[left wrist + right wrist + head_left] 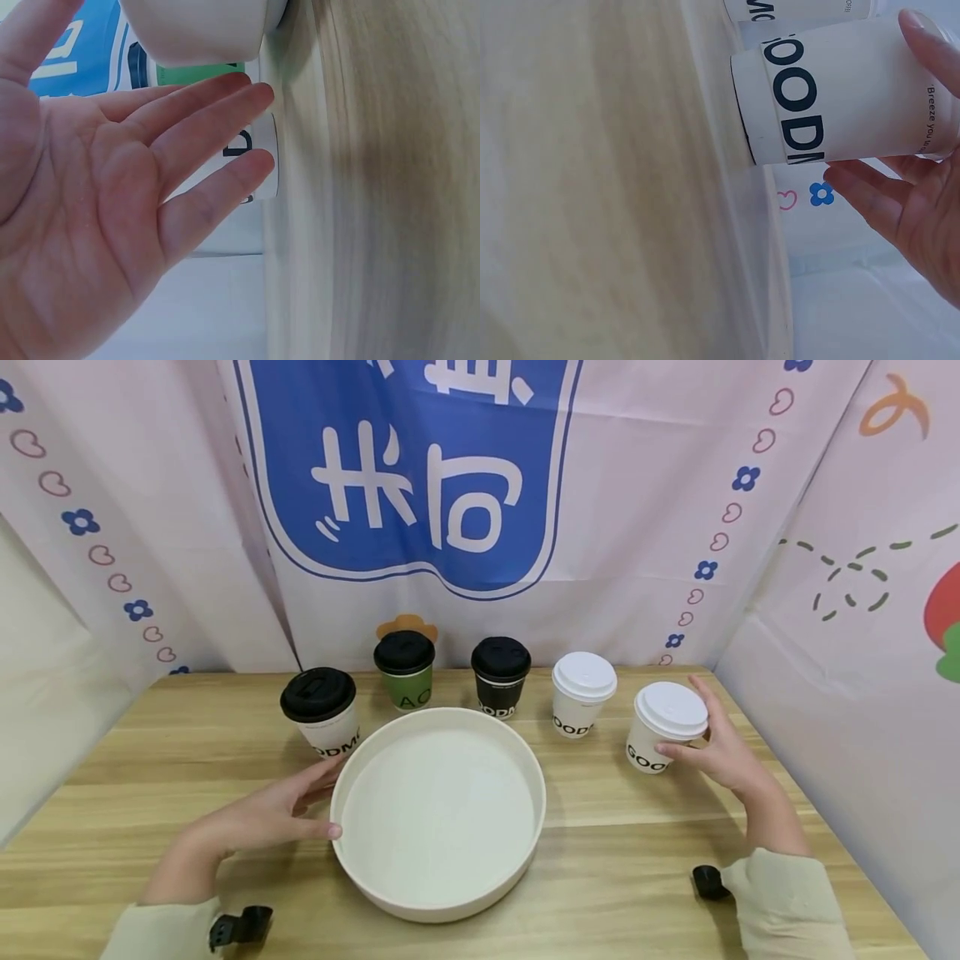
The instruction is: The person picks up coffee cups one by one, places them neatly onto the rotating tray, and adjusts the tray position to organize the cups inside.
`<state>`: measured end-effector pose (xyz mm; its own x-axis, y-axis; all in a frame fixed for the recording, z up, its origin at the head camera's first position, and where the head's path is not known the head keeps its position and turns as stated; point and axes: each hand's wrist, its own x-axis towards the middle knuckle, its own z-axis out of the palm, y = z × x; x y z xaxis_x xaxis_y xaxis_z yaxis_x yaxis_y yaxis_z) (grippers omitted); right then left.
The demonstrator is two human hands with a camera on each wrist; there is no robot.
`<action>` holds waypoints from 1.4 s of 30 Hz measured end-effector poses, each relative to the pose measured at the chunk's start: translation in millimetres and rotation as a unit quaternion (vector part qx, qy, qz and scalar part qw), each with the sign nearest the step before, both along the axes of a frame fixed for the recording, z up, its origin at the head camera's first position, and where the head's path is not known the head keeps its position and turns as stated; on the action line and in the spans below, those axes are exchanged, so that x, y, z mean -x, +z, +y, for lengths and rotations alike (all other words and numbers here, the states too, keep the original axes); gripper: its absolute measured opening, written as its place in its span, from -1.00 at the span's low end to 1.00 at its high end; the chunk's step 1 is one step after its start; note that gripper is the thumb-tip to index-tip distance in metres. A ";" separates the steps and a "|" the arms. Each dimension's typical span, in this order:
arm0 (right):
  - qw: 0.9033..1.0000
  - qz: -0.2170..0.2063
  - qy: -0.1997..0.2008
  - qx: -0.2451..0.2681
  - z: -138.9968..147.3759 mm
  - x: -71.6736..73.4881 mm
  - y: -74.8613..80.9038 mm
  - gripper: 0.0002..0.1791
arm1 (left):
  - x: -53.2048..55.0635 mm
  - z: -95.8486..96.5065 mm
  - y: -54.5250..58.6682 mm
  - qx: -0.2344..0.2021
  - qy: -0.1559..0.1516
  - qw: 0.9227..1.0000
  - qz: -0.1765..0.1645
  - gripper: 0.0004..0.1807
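Observation:
A round cream tray (438, 906) with a low rim lies at the middle of the wooden table. My left hand (273, 810) is at its left rim, thumb and fingers spread; in the left wrist view the palm (90, 217) shows with nothing in it. At the right, my right hand (723, 747) holds a white paper cup (645, 747) with a white lid, thumb across the front and fingers round the far side. In the right wrist view this cup (855, 90) stands upright on the table, black letters round its lower part.
Behind the tray stand a white cup with a black lid (318, 693), a green cup (408, 689), a black cup (498, 693) and another white-lidded cup (573, 714). A printed cloth (637, 527) hangs behind the table.

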<state>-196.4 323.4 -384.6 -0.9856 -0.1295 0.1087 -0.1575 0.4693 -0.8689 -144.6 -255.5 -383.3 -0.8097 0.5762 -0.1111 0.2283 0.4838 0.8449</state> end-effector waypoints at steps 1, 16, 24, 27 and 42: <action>1.000 0.000 0.001 -0.002 -0.6 0.1 0.0 0.36 | -0.2 -0.1 -0.7 -0.002 -0.002 1.000 -0.002 0.06; 0.999 0.034 0.002 -0.013 -5.2 0.4 -3.1 0.12 | 0.9 3.5 -5.9 -0.054 -0.049 0.996 -0.044 0.06; 0.999 0.036 0.005 -0.015 -5.4 0.7 -4.6 0.09 | 1.4 3.9 -5.4 -0.054 -0.049 0.996 -0.051 0.05; 0.999 0.036 0.009 -0.012 -6.5 0.9 -3.6 0.07 | 1.5 3.6 -5.6 -0.056 -0.049 0.996 -0.050 0.05; 0.996 0.073 0.028 -0.049 -14.7 -5.4 12.6 -0.01 | 2.1 3.6 -3.1 -0.049 -0.040 0.997 -0.054 0.06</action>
<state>-190.9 308.7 -372.0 -0.9510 -0.2011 0.2348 -0.3075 0.5379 -0.7849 -146.7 -251.9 -386.4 -0.7468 0.6511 -0.1355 0.1679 0.3818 0.9089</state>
